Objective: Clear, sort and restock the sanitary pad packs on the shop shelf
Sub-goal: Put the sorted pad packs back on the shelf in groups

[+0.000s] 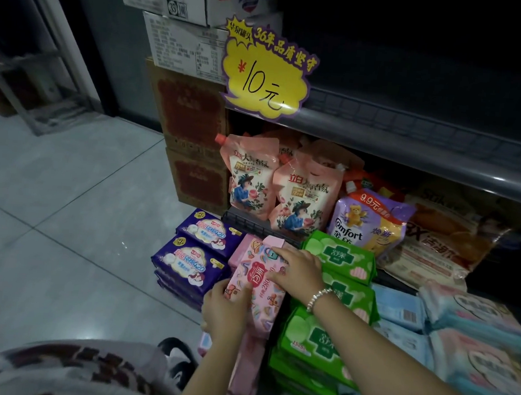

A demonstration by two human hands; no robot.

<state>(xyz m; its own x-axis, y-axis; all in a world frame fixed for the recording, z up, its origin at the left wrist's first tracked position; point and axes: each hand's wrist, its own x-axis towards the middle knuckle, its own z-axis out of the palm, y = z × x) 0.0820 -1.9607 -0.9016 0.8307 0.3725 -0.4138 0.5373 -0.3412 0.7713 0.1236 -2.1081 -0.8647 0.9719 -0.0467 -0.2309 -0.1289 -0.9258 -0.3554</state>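
Currently both hands are on one pink pad pack (254, 285): soft glossy plastic film, flat oblong, printed with small hearts and bows, lying at centre frame on a pile of plain pink packs (246, 366).

Left hand (225, 310) sits at the pack's 7 o'clock end, thumb curled over the top face and fingers wrapped under the edge, so it grips the pack. Wrist comes in from 6 o'clock.

Right hand (297, 269) lies palm-down across the pack's 1 o'clock end, fingers spread and only slightly bent, pressing on the top face. Cannot tell whether the fingertips hook the far edge. A beaded bracelet (320, 297) circles that wrist; the forearm runs out toward 4 o'clock.

Neighbours on the floor:
- 9 o'clock: purple packs (191, 262), shiny film, rectangular, stacked.
- 3 o'clock: green packs (335, 295), same film type, cross-shaped logo, stacked several high, touching the pink pile.
- 4 o'clock: pale blue and pink-white packs (459, 334), softer, pillowy, somewhat blurred.

At 12 o'clock the bottom shelf holds pink spouted refill pouches (302, 197), upright and creased, and a purple softener pouch (365, 223). A yellow cloud-shaped price card (266, 74) is fixed to the grey metal shelf edge (412, 127). Brown cardboard cartons (190, 124) are stacked at 11 o'clock. The floor (67, 214) is glossy grey tile.
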